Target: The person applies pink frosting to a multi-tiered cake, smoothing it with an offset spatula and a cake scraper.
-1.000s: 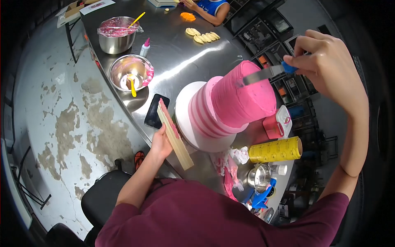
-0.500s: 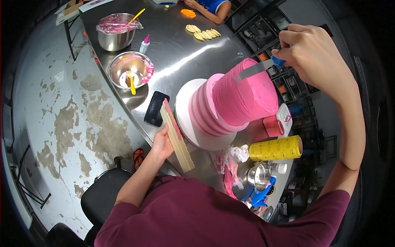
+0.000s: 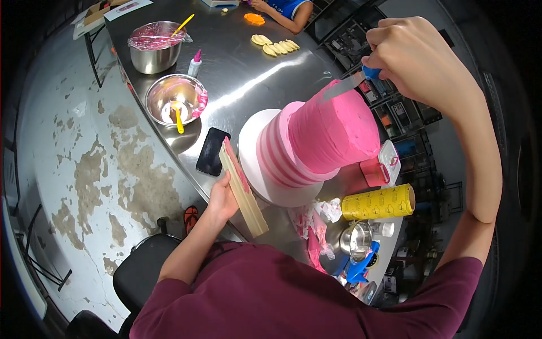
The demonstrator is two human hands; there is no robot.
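Both clamped: scraper (image 3: 246,200) in left grip (image 3: 223,198), spatula (image 3: 343,87) in right grip (image 3: 403,62); we're likely smoothing cake (image 3: 333,133), next needing level strokes.

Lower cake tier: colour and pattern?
The lower cake tier has alternating light and darker pink bands around it; best seen in the head view.

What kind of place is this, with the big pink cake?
Probably a bakery or cake-making workroom. You can see a tall, two-tier pink frosted cake, a round, shiny steel bowl smeared with pink, and a long stainless-steel worktable underneath them.
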